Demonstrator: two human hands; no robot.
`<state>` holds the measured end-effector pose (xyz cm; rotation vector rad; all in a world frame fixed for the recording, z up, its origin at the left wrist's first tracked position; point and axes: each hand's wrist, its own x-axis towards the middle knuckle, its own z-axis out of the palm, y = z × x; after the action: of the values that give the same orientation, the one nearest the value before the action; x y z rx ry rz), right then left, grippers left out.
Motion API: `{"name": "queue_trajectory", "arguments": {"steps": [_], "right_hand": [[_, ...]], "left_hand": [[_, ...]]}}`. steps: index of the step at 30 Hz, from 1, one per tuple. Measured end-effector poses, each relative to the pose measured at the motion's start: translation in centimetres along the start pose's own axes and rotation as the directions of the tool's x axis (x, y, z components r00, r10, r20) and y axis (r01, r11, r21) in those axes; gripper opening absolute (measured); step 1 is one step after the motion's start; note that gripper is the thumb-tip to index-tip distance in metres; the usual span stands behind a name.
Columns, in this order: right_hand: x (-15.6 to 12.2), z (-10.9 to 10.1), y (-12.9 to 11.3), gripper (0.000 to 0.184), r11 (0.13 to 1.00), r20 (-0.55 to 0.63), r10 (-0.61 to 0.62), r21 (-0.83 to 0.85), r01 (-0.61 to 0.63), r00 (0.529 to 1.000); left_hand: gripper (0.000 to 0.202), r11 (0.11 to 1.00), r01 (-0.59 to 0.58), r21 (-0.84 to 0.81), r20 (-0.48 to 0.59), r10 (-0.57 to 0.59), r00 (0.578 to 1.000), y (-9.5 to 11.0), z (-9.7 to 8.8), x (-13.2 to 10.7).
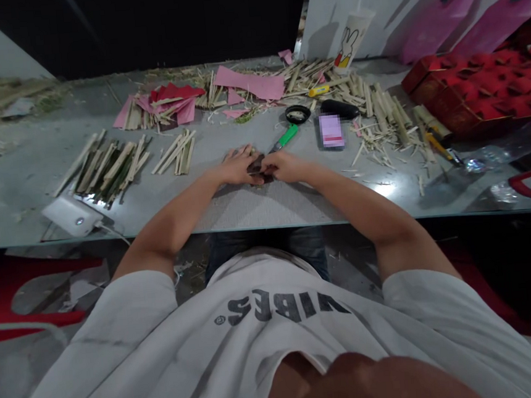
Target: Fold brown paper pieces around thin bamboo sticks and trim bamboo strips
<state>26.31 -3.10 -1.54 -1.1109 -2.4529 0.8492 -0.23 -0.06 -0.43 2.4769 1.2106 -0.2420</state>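
My left hand lies low on the worktable with its fingers stretched out and apart, its thumb beside a small dark brown piece. Fingers closed in a pinch, my right hand meets the same piece from the right; what exactly it grips is partly hidden. Just beyond the right hand is a knife with a green handle, its blade slanting down towards my fingers. A black round ring-like object sits past the handle's end. Under both hands spreads a grey work surface.
Bundles of split bamboo strips and a white power adapter are at left. Pink paper, a yellow cutter, a phone and a paper cup lie further back. A red box and plastic bottles stand right.
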Motion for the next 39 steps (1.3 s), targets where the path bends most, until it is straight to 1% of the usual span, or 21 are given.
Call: {"name": "queue_trajectory", "arguments": {"steps": [2,4,6,8,9,10,11,13,14,15,16,18,20,22,25,29,31,34,36,38,39], "right_hand": [[-0.1,0.8,-0.9,0.016,1.000,0.007,-0.026,-0.015,0.026,1.000],[-0.4,0.9,-1.2,0.013,0.999,-0.029,-0.025,-0.035,0.024,0.999],[-0.8,0.2,-0.9,0.011,0.999,-0.081,-0.001,-0.048,-0.003,0.997],[-1.3,-1.0,-0.1,0.011,0.998,-0.140,0.037,-0.044,-0.043,0.989],[-1.5,-1.6,0.3,0.011,0.997,-0.171,0.056,-0.037,-0.064,0.984],[-1.6,-2.1,0.8,0.011,0.996,-0.208,0.076,-0.021,-0.082,0.975],[-1.8,-2.6,1.2,0.010,0.995,-0.251,0.096,0.011,-0.097,0.963],[-1.8,-3.1,1.8,0.007,0.986,-0.334,0.143,0.125,-0.106,0.932],[-1.8,-3.3,2.0,0.010,0.975,-0.361,0.165,0.203,-0.095,0.918],[-1.8,-3.4,2.1,0.016,0.955,-0.377,0.184,0.285,-0.075,0.908],[-1.8,-3.6,2.1,0.022,0.931,-0.385,0.197,0.362,-0.049,0.902],[-2.0,-3.9,2.0,0.033,0.881,-0.397,0.208,0.473,0.006,0.894],[-2.3,-4.2,1.7,0.040,0.836,-0.417,0.229,0.548,0.042,0.880],[-2.7,-4.6,1.4,0.043,0.797,-0.417,0.266,0.603,0.045,0.869],[-2.9,-4.7,1.3,0.044,0.770,-0.390,0.299,0.637,0.021,0.871],[-2.7,-4.3,1.6,0.049,0.776,-0.373,0.274,0.630,0.025,0.887],[-2.6,-4.1,1.8,0.054,0.764,-0.359,0.276,0.645,0.023,0.891],[-2.7,-4.0,2.0,0.062,0.724,-0.331,0.309,0.689,0.005,0.892],[-2.7,-4.0,2.1,0.061,0.694,-0.298,0.329,0.720,-0.016,0.896],[-2.8,-3.9,2.2,0.051,0.671,-0.264,0.346,0.740,-0.041,0.900],[-2.8,-3.8,2.3,0.044,0.664,-0.252,0.353,0.746,-0.051,0.901]], "left_hand": [[0.150,1.000,-0.002,-0.009,-0.014,0.002,1.000,-0.1,0.2,0.1],[0.150,1.000,-0.009,-0.030,-0.022,0.008,1.000,-0.1,0.2,-0.1],[0.151,0.998,-0.003,-0.055,-0.043,0.001,0.999,0.1,0.0,-0.6],[0.148,0.997,-0.006,-0.079,-0.116,-0.003,0.993,0.4,-0.5,-1.3],[0.139,0.996,-0.022,-0.088,-0.182,0.006,0.983,0.5,-0.7,-1.6],[0.121,0.993,-0.046,-0.109,-0.255,0.016,0.967,0.6,-1.0,-1.9],[0.097,0.987,-0.072,-0.143,-0.339,0.019,0.940,0.6,-1.2,-2.1],[0.051,0.971,-0.099,-0.216,-0.465,-0.013,0.885,0.5,-1.4,-2.2],[0.036,0.963,-0.107,-0.246,-0.506,-0.034,0.862,0.3,-1.4,-2.0],[0.028,0.955,-0.113,-0.275,-0.536,-0.054,0.843,0.0,-1.3,-1.8],[0.026,0.944,-0.123,-0.305,-0.553,-0.070,0.830,-0.4,-1.1,-1.6],[0.028,0.905,-0.163,-0.392,-0.576,-0.103,0.811,-1.2,-0.7,-1.1],[0.034,0.844,-0.214,-0.492,-0.581,-0.136,0.802,-2.0,-0.4,-0.8],[0.041,0.797,-0.253,-0.549,-0.578,-0.142,0.804,-2.6,-0.1,-0.6],[0.046,0.768,-0.290,-0.571,-0.583,-0.131,0.802,-2.9,0.0,-0.6],[0.045,0.742,-0.325,-0.586,-0.592,-0.118,0.797,-2.9,0.0,-0.5],[0.043,0.739,-0.326,-0.590,-0.598,-0.129,0.791,-3.0,0.0,-0.4],[0.039,0.743,-0.297,-0.600,-0.600,-0.173,0.781,-3.2,0.0,-0.2],[0.038,0.746,-0.294,-0.598,-0.607,-0.181,0.774,-3.3,0.1,-0.1],[0.039,0.754,-0.309,-0.580,-0.617,-0.159,0.771,-3.4,0.1,-0.2],[0.042,0.765,-0.315,-0.562,-0.617,-0.134,0.775,-3.5,0.1,-0.3]]}}
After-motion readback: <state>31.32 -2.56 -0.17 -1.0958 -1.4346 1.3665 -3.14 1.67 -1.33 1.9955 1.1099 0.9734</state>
